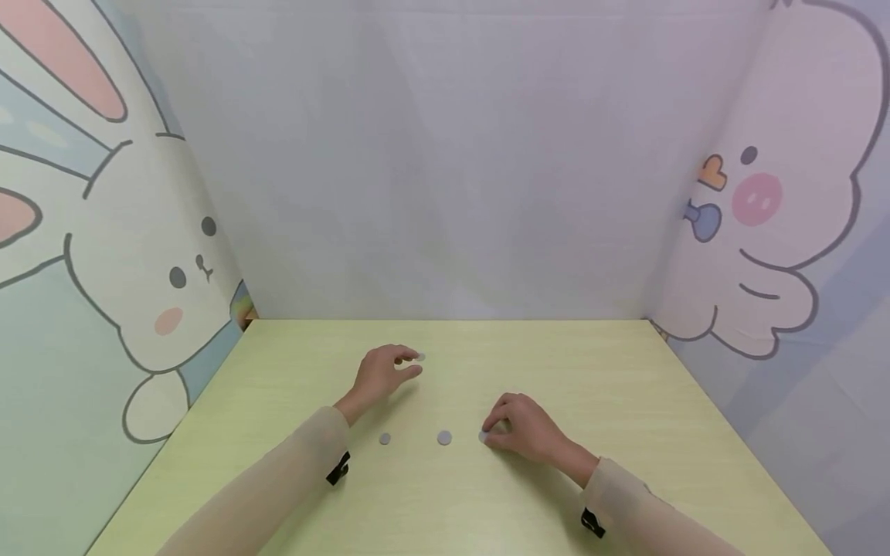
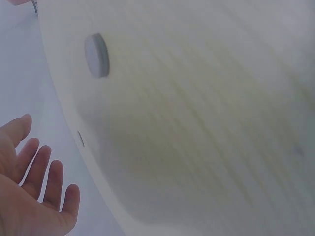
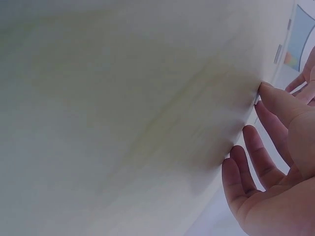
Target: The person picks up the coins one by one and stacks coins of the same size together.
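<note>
Several small grey discs lie on the table. My left hand (image 1: 381,372) reaches towards the far disc (image 1: 421,357), its fingers loose and spread. The left wrist view shows that hand (image 2: 34,187) with nothing in its fingers. My right hand (image 1: 524,428) pinches the right disc (image 1: 483,437) between thumb and forefinger, at the tabletop. In the right wrist view, a thin edge of this disc (image 3: 257,98) shows between the fingertips, and the other fingers touch the table. Between the arms lie a middle disc (image 1: 444,438) and a left disc (image 1: 385,439).
The pale yellow table (image 1: 556,355) ends at a white cloth backdrop (image 1: 445,170). Side cloths bear a cartoon rabbit (image 1: 139,270) on the left and a white cartoon figure (image 1: 799,116) on the right. Dark straps (image 1: 338,469) hang at both sleeves.
</note>
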The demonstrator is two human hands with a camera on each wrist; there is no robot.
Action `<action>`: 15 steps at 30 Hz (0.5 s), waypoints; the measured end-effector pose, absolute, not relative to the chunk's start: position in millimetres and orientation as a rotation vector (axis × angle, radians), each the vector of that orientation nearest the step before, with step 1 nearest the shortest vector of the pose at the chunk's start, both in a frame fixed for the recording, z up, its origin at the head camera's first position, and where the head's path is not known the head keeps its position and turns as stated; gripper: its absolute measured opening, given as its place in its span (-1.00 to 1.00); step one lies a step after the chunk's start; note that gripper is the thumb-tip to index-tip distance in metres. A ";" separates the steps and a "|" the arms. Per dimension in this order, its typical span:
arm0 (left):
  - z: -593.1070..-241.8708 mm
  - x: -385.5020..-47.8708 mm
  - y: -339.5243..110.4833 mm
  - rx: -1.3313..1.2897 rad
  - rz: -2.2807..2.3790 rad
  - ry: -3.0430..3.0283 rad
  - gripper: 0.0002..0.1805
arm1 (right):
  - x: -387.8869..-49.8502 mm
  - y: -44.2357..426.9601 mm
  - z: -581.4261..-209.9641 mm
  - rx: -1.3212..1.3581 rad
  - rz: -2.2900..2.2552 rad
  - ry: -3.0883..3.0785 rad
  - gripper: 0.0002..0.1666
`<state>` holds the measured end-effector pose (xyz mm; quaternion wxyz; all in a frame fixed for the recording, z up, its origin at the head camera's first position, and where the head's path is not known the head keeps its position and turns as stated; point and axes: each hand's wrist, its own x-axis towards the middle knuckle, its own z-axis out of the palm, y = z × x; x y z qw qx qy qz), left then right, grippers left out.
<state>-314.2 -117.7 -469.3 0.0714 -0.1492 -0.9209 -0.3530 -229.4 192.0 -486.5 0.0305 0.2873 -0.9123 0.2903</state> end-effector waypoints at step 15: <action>-473.2 -338.3 -120.7 -0.376 -1.040 -2.814 -0.62 | -230.1 190.0 -484.4 0.858 0.875 -2.842 -0.90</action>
